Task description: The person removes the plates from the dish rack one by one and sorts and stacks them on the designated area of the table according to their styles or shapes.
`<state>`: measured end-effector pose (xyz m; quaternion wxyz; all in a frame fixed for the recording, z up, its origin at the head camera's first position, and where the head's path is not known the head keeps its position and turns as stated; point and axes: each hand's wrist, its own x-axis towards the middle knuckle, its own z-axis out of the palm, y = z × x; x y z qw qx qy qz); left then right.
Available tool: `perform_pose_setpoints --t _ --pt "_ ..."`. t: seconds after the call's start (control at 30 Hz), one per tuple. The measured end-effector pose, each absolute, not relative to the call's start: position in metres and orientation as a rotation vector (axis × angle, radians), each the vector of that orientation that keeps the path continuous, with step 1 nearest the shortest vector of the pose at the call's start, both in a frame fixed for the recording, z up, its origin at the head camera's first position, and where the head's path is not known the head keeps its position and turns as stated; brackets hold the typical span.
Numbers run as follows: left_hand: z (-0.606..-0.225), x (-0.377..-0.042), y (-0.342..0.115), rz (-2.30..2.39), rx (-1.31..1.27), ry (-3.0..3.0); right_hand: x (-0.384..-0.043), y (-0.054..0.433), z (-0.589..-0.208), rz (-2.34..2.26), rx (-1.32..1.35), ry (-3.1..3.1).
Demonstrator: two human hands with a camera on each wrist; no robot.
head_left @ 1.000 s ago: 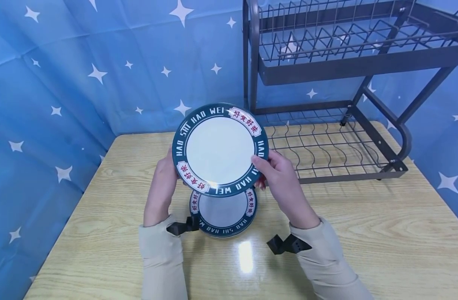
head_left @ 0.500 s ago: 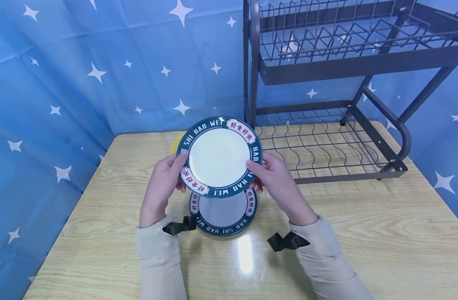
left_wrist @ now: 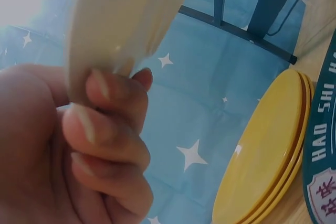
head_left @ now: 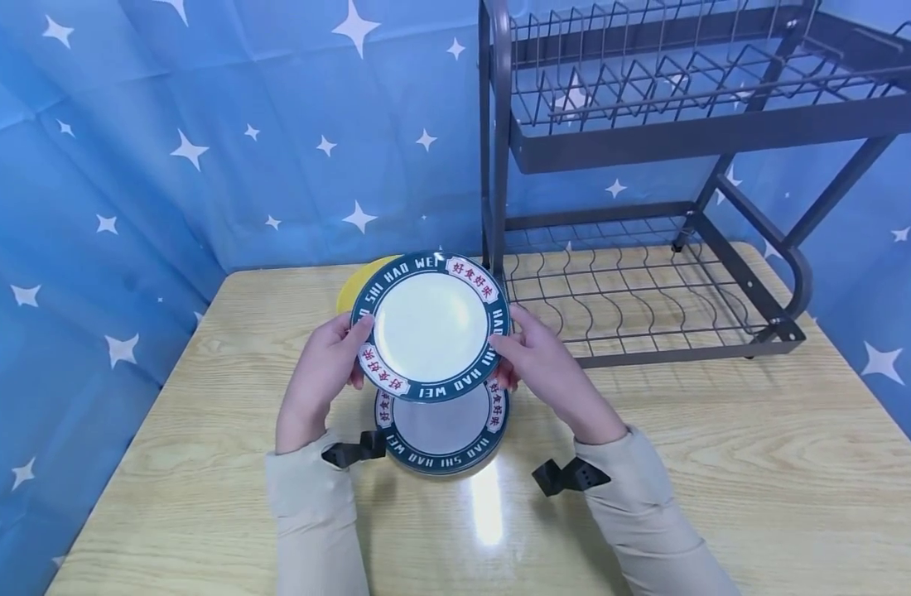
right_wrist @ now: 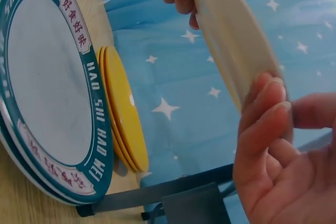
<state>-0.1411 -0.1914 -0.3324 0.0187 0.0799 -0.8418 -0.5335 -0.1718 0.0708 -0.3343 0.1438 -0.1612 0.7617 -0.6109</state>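
Note:
Between both hands is a round white plate (head_left: 430, 326) with a dark green rim lettered in white and red, held raised and tilted toward the head camera. The left hand (head_left: 325, 364) pinches its left rim, thumb on top and fingers curled beneath. On the opposite rim the right hand (head_left: 542, 364) grips in the same way. Below lies a short stack of matching green-rimmed plates (right_wrist: 50, 93), partly covered by the held plate in the head view. Behind it, a stack of yellow plates (left_wrist: 262, 150) rests on the table; the held plate hides most of it from the head camera.
A black two-tier wire dish rack (head_left: 649, 356) stands at the back right of the wooden table (head_left: 202, 463). Its lower shelf is near the right hand. A blue curtain with white stars (head_left: 277, 124) hangs behind the table.
The held plate has come down and slightly left, its tilt flattening. The left thumb has come over onto the rim's top. The yellow plates behind have come into view.

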Motion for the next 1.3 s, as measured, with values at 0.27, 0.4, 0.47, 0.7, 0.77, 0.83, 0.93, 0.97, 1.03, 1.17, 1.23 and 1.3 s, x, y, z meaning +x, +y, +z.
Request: perform_pose_setpoints --t 0.27,0.4,0.47,0.7,0.77,0.83,0.93,0.97,1.03,1.17,1.23,1.3 --pt "-0.337 -0.145 -0.191 -1.536 0.304 -2.773 -0.174 0.072 -0.339 -1.594 -0.445 2.268" --pt "-0.337 -0.147 -0.195 -1.499 0.314 -2.832 -0.174 0.072 -0.340 -1.534 -0.467 2.271" --pt "-0.337 -0.146 -0.196 -1.490 0.314 -2.849 -0.174 0.072 -0.342 -1.521 -0.491 2.251" --pt "-0.338 -0.146 -0.200 -1.457 0.311 -2.894 -0.175 0.068 -0.347 -1.453 -0.526 2.243" --pt "-0.339 -0.146 -0.201 -1.437 0.334 -2.929 -0.175 0.067 -0.349 -1.429 -0.509 2.233" --pt "-0.341 -0.145 -0.201 -1.421 0.359 -2.967 -0.176 0.067 -0.350 -1.403 -0.496 2.223" --pt "-0.345 -0.145 -0.203 -1.409 0.391 -3.011 -0.176 0.066 -0.353 -1.365 -0.470 2.219" --pt "-0.347 -0.145 -0.203 -1.409 0.391 -3.018 -0.176 0.066 -0.353 -1.357 -0.466 2.219" --pt "-0.349 -0.144 -0.204 -1.404 0.400 -3.019 -0.176 0.065 -0.354 -1.345 -0.468 2.220" --pt "-0.351 -0.144 -0.205 -1.374 0.417 -3.041 -0.176 0.064 -0.355 -1.335 -0.490 2.225" --pt "-0.351 -0.144 -0.204 -1.361 0.420 -3.048 -0.176 0.064 -0.355 -1.336 -0.495 2.227" --pt "-0.351 -0.144 -0.205 -1.352 0.417 -3.055 -0.176 0.064 -0.354 -1.335 -0.495 2.221"
